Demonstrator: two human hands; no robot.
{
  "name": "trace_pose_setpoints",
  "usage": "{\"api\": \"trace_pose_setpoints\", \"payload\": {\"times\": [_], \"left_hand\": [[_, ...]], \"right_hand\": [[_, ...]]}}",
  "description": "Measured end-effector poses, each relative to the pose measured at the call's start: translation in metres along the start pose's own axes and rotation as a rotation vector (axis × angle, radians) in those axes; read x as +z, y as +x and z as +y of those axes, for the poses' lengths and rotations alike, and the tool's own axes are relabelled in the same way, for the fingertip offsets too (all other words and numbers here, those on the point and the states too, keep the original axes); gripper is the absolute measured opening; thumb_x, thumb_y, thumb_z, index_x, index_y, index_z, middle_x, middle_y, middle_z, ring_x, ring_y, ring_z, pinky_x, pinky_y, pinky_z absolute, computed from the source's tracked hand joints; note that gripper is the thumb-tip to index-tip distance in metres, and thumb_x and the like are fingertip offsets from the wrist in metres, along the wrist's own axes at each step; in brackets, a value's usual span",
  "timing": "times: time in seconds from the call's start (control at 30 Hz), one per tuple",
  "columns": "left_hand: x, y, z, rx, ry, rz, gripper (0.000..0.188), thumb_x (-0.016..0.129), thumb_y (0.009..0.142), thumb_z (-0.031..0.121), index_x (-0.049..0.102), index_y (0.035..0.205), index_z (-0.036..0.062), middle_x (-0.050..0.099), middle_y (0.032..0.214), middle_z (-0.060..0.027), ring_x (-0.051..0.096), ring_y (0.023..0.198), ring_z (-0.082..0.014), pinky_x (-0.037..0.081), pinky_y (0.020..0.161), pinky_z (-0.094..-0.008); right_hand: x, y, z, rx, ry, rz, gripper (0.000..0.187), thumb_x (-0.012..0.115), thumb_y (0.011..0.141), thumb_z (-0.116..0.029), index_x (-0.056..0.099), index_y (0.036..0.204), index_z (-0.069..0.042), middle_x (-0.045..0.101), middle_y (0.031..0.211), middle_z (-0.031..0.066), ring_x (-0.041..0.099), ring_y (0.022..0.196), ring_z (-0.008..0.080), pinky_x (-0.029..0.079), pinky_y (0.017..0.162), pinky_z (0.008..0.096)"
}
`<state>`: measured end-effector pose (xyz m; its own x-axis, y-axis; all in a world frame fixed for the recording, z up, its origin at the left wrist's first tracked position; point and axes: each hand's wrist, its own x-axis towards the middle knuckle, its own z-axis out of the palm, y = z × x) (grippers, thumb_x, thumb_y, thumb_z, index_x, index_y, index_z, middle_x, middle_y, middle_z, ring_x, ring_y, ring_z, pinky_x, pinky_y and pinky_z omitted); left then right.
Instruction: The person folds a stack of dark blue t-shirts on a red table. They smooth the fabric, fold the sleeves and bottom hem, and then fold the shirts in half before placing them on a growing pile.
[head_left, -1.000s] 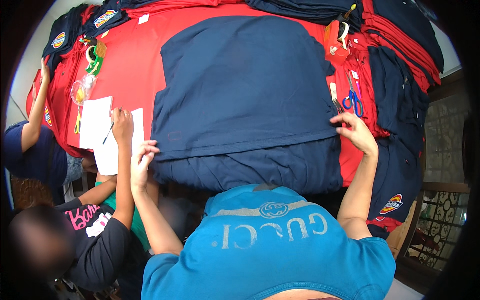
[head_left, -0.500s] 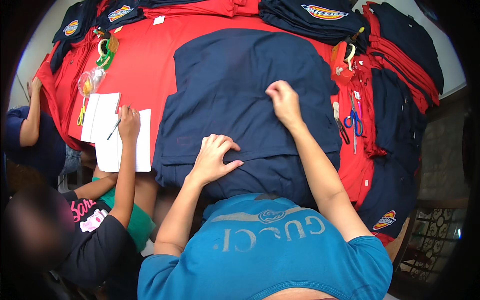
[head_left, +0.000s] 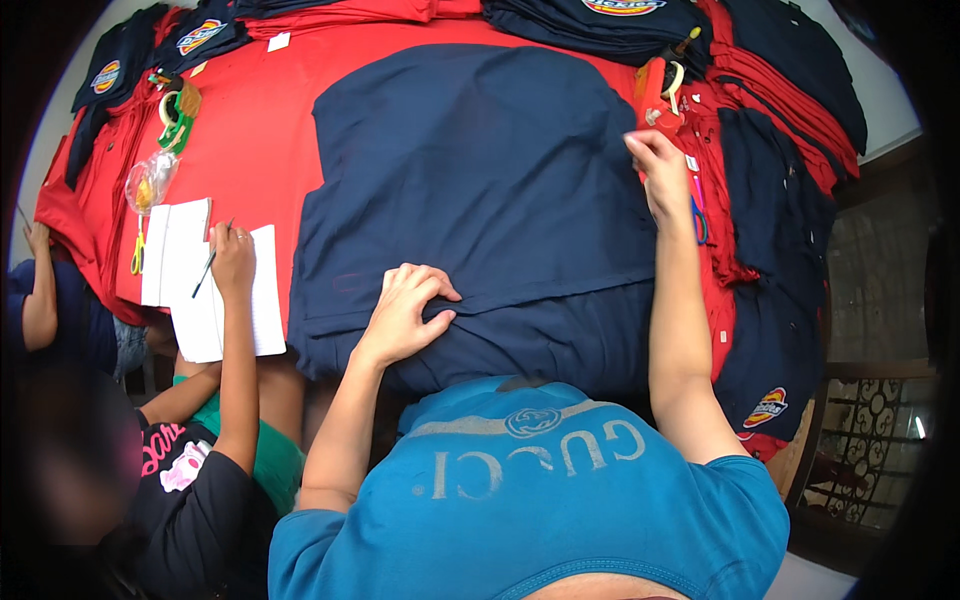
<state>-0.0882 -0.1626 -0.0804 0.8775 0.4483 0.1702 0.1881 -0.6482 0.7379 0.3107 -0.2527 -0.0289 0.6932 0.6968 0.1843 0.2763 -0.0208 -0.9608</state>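
A large navy garment (head_left: 460,190) lies spread over the red-covered table in front of me, with its hem edge folded near my body. My left hand (head_left: 408,312) rests on that near edge, palm down. Its fingers are slightly bent and the thumb stands apart, holding nothing. Over the garment's right side is my right hand (head_left: 662,172), raised with thumb and fingertips pinched together. Whatever those fingers hold, if anything, is too small to make out. Just beyond this hand stands a red tape dispenser (head_left: 652,92); blue-handled scissors (head_left: 699,222) show partly beside my wrist.
On my left a co-worker's hand (head_left: 232,258) holds a pen over an open notebook (head_left: 200,325). Nearby are yellow scissors (head_left: 138,250) and a green tape dispenser (head_left: 180,117). Folded navy garments (head_left: 600,40) and red ones line the far and right edges. Another person's arm (head_left: 40,290) reaches in at far left.
My right hand has moved right, from above the middle of the garment to its right edge, still pinched. My left hand stays on the near edge. The whole view has shifted slightly.
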Motion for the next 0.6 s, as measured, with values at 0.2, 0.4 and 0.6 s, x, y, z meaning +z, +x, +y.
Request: {"api": "trace_pose_setpoints", "payload": {"times": [0.2, 0.4, 0.6], "left_hand": [[0.002, 0.005, -0.004, 0.061, -0.004, 0.049, 0.008, 0.068, 0.081, 0.014, 0.069, 0.088, 0.0094, 0.063, 0.097, -0.0004, 0.052, 0.095, -0.0194, 0.033, 0.089, -0.0331], [-0.005, 0.0, -0.006, 0.072, -0.028, 0.017, 0.01, 0.066, 0.085, 0.013, 0.07, 0.094, 0.0098, 0.062, 0.103, -0.0034, 0.052, 0.101, -0.0228, 0.034, 0.095, -0.036], [-0.01, -0.009, 0.008, 0.082, 0.16, 0.31, 0.006, 0.068, 0.083, 0.01, 0.064, 0.087, 0.007, 0.059, 0.089, -0.0069, 0.058, 0.085, -0.0267, 0.049, 0.076, -0.0367]], "right_hand": [[-0.035, -0.086, 0.027, -0.224, -0.726, -0.116, 0.008, 0.067, 0.081, -0.003, 0.068, 0.089, -0.002, 0.066, 0.093, 0.0119, 0.063, 0.082, 0.0252, 0.048, 0.078, 0.0311], [-0.061, -0.12, 0.052, -0.233, -0.495, 0.247, 0.011, 0.065, 0.086, -0.005, 0.068, 0.092, 0.003, 0.065, 0.083, 0.0061, 0.06, 0.076, 0.013, 0.047, 0.07, 0.0264], [-0.134, -0.246, -0.049, 0.583, -1.211, -0.582, 0.023, 0.073, 0.078, -0.028, 0.073, 0.082, -0.005, 0.066, 0.066, 0.0075, 0.062, 0.072, 0.0214, 0.046, 0.074, 0.0362]]}}
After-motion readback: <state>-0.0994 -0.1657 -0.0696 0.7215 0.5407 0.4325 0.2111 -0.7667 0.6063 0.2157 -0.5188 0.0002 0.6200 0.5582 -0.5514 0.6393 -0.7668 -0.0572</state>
